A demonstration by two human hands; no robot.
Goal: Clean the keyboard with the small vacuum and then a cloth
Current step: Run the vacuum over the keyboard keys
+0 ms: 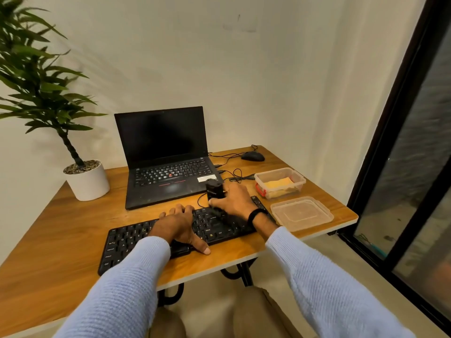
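Cable (245, 177) looped near the small vacuum (214, 190) could snag. Right hand (231, 202) grips it on the keyboard (127, 240); left hand (179, 225) lies flat.

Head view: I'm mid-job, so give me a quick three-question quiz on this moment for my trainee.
1. True or false: the right hand grips the small vacuum.
2. Fill in: the left hand rests flat on the ___.
3. Where is the yellow cloth? A: in the open container. B: under the left hand. C: draped on the small vacuum.

Key
1. True.
2. keyboard.
3. A.
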